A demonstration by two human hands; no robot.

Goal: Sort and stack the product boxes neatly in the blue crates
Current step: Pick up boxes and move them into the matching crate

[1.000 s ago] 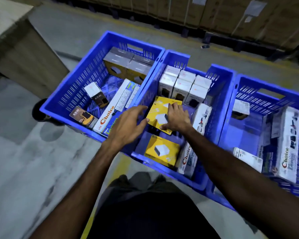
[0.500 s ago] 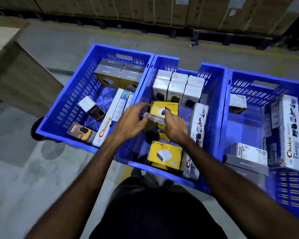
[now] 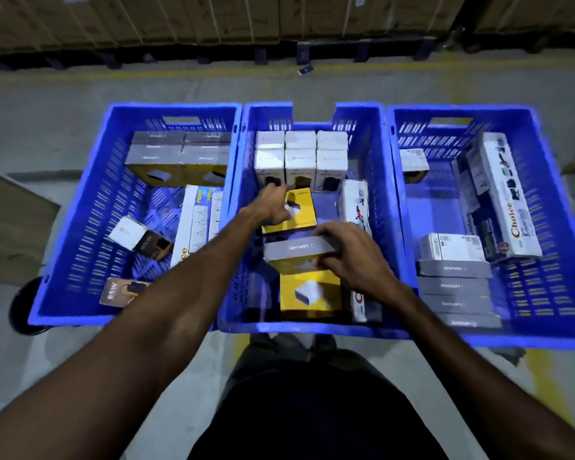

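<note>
Mid-sort, middle crate (image 3: 372, 207): your right hand (image 3: 356, 257) gripped grey-lidded box (image 3: 297, 250); left hand (image 3: 273, 207) reached yellow box (image 3: 299, 210), grip unclear. Next: likely stack with matching grey boxes.

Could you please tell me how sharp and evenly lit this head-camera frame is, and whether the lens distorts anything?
Head view: dim light, with the blue crates glowing along their rims; motion blur smears the left hand and the small labels, though the right hand and the grey box it grips read fairly clearly; the wide lens bows the crate walls and stretches both forearms toward the corners.
</note>
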